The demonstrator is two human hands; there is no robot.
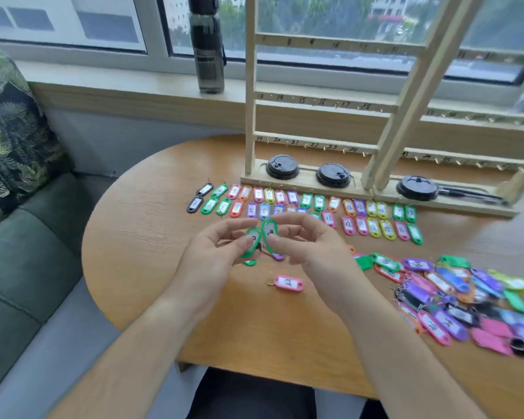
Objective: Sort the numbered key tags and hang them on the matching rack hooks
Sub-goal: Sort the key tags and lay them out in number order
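Over the round wooden bench (139, 237), the left hand (212, 255) pinches a green plastic key tag (251, 241). The right hand (310, 247) pinches a second green tag (270, 229) just beside it.

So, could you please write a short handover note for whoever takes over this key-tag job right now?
Left hand: pinches a green tag above the table.
Right hand: pinches a second green tag; a purple tag shows beneath, holder unclear.
Things: sorted rows lie in front of the rack; unsorted pile at the right; a lone pink tag near the hands.
Done: part of the sorting.
Left: the rest of the pile and all hanging; the visible hooks look bare.
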